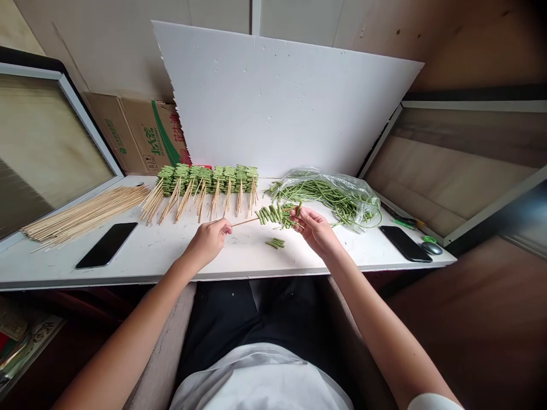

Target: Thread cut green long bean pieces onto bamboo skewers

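Note:
My left hand [210, 238] is closed around the bare end of a wooden skewer [244, 222], held nearly level above the table. Several short pieces of green bean [269, 214] are threaded side by side along it. At the skewer's other end, my right hand [313, 226] pinches a green bean piece [299, 209] between thumb and fingers. A few loose cut bean pieces [276, 243] lie on the table below. Behind the right hand, long green beans [318, 191] lie in a clear plastic bag [354, 185].
Stacked bean skewers [205, 179] line the back left, sticks toward me. Bare skewers [89, 213] lie further left, near a black phone [106, 245]. Another phone [405, 243] lies right, beside scissors [399, 213]. A white foam board [282, 102] stands behind.

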